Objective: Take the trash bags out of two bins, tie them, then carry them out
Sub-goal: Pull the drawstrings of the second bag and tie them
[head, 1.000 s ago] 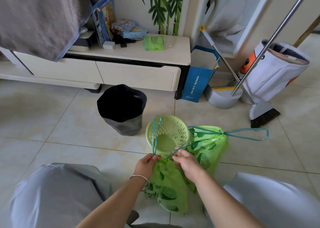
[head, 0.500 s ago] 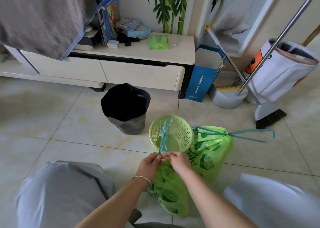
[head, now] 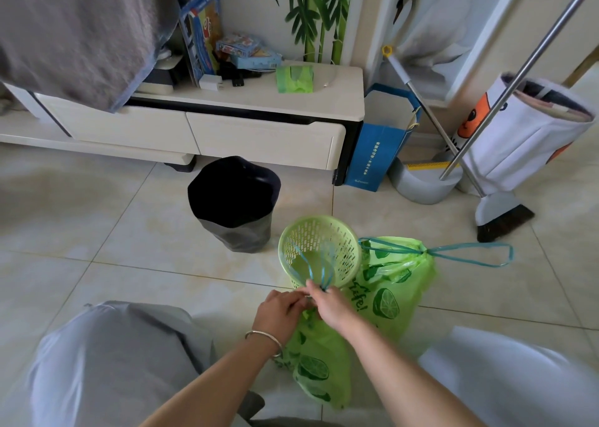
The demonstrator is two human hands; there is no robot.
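**Mia:** Look, the green lime bag (head: 319, 358) is on the floor right under the person's hands. Its neck is up at the fingers and the rest of it lies back toward their knees.

**Ben:** What are the hands doing?

**Mia:** The left hand (head: 280, 313) is curled in and pinches the top of the bag. The right hand (head: 330, 305) is curled too and pinches the blue drawstring (head: 316, 264). The hands touch each other.

**Ben:** Which way does the string go?

**Mia:** Up and away from the fingers, in front of the little green basket bin (head: 321, 253). The right hand is nearer to it, so I think that hand will pull the knot tight.

**Ben:** Is that different from a second ago?

**Mia:** Yes. Back then the hands were a bit apart and one long loop stood up by the left hand. Now the hands are together and the loops are short and close.

**Ben:** And the other green bag (head: 395, 284)?

**Mia:** It sits just right of the basket bin, touching it. Its top is already bunched shut, and its string (head: 470, 254) lies out long on the floor to the right.

**Ben:** What else is there?

**Mia:** A black bin (head: 235, 203) stands behind, near the white cabinet (head: 259, 134). A blue paper bag (head: 379, 147), a dustpan (head: 424, 183) and a broom (head: 504, 214) are over on the right.
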